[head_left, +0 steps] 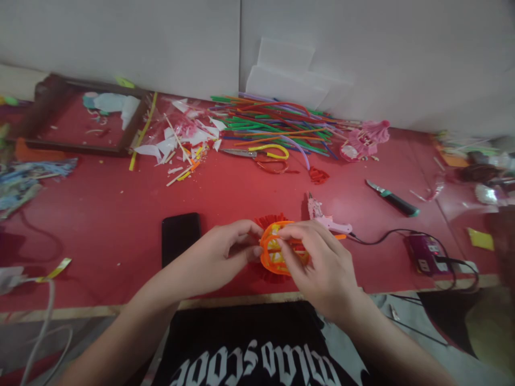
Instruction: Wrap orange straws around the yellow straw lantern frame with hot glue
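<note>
In the head view, a round orange and yellow pipe-cleaner craft piece (265, 261) with a red fringe (273, 220) lies near the table's front edge. My left hand (235, 246) is closed at its left rim, thumb and fingertips pressing on it. From above, my right hand (322, 257) pinches an orange pipe cleaner (340, 236) against the top of the piece, and one end sticks out past my knuckles. My right hand covers part of the piece. Just behind that hand lies a pink glue gun (336, 225). A black phone (181, 236) is beside my left wrist.
Scissors (257, 154) lie before a pile of coloured pipe cleaners (277, 126). A green-black knife (394, 202) and a purple power box (428, 253) with cables are to the right. Paper scraps (164, 147) and a brown frame (80, 146) occupy the back left.
</note>
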`<state>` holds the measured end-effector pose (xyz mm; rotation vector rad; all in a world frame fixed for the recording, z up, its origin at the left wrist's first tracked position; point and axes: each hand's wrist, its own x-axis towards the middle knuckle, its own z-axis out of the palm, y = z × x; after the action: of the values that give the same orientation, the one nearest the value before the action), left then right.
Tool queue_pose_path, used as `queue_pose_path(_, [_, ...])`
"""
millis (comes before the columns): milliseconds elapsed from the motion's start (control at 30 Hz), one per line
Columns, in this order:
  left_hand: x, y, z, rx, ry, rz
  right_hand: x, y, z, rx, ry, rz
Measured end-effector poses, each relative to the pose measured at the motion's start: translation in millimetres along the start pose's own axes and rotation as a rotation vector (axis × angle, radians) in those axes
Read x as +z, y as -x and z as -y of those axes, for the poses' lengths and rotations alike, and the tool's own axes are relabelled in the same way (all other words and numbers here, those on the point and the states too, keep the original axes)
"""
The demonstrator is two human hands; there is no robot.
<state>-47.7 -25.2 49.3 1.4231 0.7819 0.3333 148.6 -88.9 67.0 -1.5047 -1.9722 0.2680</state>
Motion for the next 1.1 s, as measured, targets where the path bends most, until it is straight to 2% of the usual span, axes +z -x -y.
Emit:
queue_pose_path(467, [2, 0, -7, -0.064, -0.097, -0.056, 1, -5, 1, 0.030, 0.025, 0.042])
queue_pose_path(700, [0, -3, -11, -0.026, -0.334, -0.125, 3, -7, 1, 0.028, 0.079, 0.034])
queue_pose_path(900, [-3, -11, -26, 0.022, -0.629, -0.160, 3, -8, 2, 0.012, 0.085, 0.031])
queue_pose_path(1100, [-4, -11, -39, 0.026, -0.739, -0.121, 2, -7, 1, -0.017, 0.072, 0.032])
